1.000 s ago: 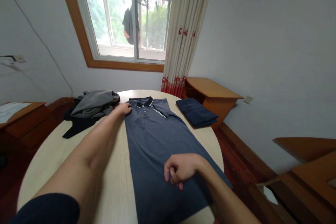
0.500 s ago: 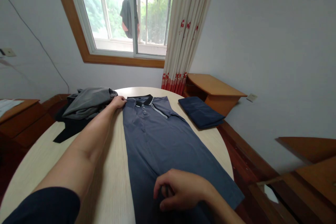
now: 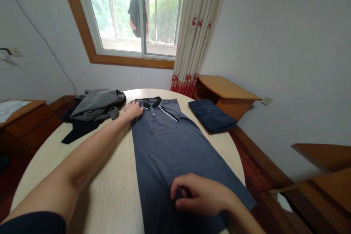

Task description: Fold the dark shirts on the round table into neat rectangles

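A dark grey-blue polo shirt [image 3: 175, 150] with a black collar and white-edged trim lies lengthwise on the round pale wood table [image 3: 115, 175], collar end away from me. My left hand [image 3: 134, 110] rests on its left shoulder beside the collar, fingers spread over the cloth. Over the lower part of the shirt hovers my right hand [image 3: 201, 194], loosely curled with a gap between thumb and fingers; nothing shows in it. Whether it touches the cloth I cannot tell.
A rumpled grey garment [image 3: 95, 105] lies on black cloth [image 3: 80, 131] at the table's left. Folded dark navy cloth [image 3: 212, 115] sits at the right edge. Behind it stands a wooden cabinet [image 3: 229, 87], beneath a curtain [image 3: 200, 25] and window.
My left hand has gone from pinching the shirt's left shoulder edge to lying spread on the shoulder, slightly inward. My right hand has shifted a little to the right. The view has moved slightly.
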`<state>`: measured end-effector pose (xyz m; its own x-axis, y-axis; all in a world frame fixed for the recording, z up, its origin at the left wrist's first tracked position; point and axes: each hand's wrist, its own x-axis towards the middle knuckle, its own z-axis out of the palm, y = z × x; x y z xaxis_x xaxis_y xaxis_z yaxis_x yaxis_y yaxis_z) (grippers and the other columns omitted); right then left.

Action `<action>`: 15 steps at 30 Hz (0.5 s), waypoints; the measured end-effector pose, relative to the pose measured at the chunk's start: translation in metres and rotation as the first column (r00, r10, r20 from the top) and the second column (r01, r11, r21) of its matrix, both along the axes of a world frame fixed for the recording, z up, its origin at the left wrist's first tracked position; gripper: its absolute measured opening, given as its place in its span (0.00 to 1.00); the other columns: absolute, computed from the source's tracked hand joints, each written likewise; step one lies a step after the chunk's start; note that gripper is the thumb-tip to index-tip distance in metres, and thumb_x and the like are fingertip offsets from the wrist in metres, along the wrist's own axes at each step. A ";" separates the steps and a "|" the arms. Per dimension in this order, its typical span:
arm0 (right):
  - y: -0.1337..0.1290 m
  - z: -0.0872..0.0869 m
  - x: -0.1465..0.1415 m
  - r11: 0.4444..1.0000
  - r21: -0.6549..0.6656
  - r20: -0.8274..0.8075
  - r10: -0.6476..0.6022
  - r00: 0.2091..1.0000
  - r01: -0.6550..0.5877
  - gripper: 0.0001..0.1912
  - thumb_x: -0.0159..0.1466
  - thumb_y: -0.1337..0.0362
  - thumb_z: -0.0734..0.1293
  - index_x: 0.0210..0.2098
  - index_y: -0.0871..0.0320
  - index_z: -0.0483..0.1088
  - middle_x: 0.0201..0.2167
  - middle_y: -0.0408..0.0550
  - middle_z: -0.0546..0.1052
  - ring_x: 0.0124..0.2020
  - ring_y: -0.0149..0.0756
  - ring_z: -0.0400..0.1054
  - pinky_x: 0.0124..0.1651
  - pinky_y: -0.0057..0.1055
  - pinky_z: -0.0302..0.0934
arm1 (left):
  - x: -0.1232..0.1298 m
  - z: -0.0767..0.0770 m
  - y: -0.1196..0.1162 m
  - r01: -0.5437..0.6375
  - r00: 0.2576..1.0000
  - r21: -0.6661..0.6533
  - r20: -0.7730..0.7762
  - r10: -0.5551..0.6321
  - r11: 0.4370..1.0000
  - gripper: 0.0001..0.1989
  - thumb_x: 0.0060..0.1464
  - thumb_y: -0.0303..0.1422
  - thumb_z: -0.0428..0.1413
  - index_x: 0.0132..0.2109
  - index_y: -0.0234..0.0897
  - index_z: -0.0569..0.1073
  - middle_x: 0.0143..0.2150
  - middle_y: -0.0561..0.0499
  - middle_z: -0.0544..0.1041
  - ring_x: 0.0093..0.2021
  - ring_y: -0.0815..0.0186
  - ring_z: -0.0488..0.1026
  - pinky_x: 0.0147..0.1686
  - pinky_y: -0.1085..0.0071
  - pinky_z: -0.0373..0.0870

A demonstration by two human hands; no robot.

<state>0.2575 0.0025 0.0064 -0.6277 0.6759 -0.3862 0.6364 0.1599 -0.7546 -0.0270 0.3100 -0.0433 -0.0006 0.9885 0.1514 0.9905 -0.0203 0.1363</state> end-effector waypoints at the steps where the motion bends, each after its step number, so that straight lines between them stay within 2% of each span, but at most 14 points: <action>1: 0.002 0.001 -0.001 0.999 0.042 0.012 -0.012 1.000 0.012 0.13 0.60 0.64 0.70 0.44 0.57 0.78 0.27 0.40 0.70 0.29 0.29 0.63 0.31 0.23 0.54 | 0.006 -0.005 -0.009 0.006 1.000 -0.065 0.006 -0.006 0.998 0.32 0.64 0.51 0.45 0.67 0.35 0.66 0.68 0.32 0.64 0.65 0.36 0.62 0.58 0.40 0.64; 3: 0.006 0.002 -0.004 0.995 0.102 0.033 -0.008 0.999 0.005 0.13 0.61 0.64 0.70 0.45 0.57 0.78 0.29 0.41 0.71 0.30 0.30 0.64 0.32 0.24 0.55 | 0.014 -0.015 -0.021 0.009 1.000 -0.167 0.006 -0.008 0.986 0.39 0.63 0.57 0.41 0.71 0.39 0.60 0.74 0.33 0.54 0.70 0.32 0.53 0.59 0.33 0.59; 6: 0.014 0.000 -0.013 0.988 0.144 0.066 0.049 0.997 -0.058 0.14 0.60 0.63 0.70 0.46 0.56 0.79 0.32 0.43 0.74 0.31 0.31 0.65 0.33 0.25 0.55 | 0.016 -0.028 -0.020 0.010 1.000 -0.192 -0.005 -0.011 0.981 0.40 0.62 0.59 0.37 0.74 0.44 0.55 0.77 0.38 0.45 0.73 0.32 0.42 0.61 0.29 0.51; 11: 0.035 -0.002 -0.032 0.974 0.194 0.075 0.102 0.992 -0.114 0.16 0.61 0.61 0.71 0.48 0.56 0.78 0.38 0.46 0.79 0.36 0.35 0.70 0.38 0.26 0.60 | 0.003 -0.030 0.018 0.049 0.998 -0.173 -0.018 -0.053 0.984 0.38 0.64 0.56 0.36 0.74 0.43 0.53 0.77 0.41 0.46 0.74 0.35 0.42 0.65 0.38 0.50; 15: 0.050 -0.004 -0.054 0.968 0.244 0.042 0.047 0.998 -0.056 0.18 0.61 0.60 0.70 0.50 0.56 0.78 0.45 0.49 0.80 0.43 0.40 0.73 0.44 0.29 0.63 | -0.006 -0.023 0.048 0.042 0.998 -0.187 -0.034 -0.050 0.982 0.37 0.65 0.54 0.35 0.75 0.44 0.52 0.77 0.44 0.45 0.74 0.38 0.42 0.66 0.41 0.50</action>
